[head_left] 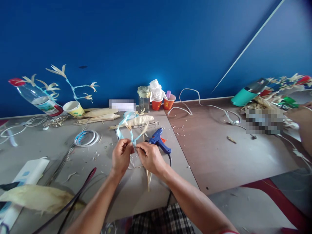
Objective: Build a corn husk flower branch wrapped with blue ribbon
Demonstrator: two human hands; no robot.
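Observation:
At the middle of the table my left hand [122, 155] pinches a small branch [132, 134] with pale dried-husk flowers and light blue wrapping. My right hand [151, 158] is closed on the same blue-wrapped stem, its fingertips close to the left ones. A strip of light blue tape [120, 134] loops up beside the branch, near a blue roll [130, 115] behind. Just right of my right hand lies a blue glue gun [158, 140] with an orange trigger. Below that hand some husk strips [148, 179] stick out. My fingers hide where they meet the stem.
White-and-blue rings [86, 138] lie left of my hands. Finished husk branches [73, 87] stand in a paper cup [73, 109] by a tilted bottle [46, 102]. Red cups [169, 102] and a jar [143, 99] line the wall. A co-worker's arm [302, 120] reaches in at right.

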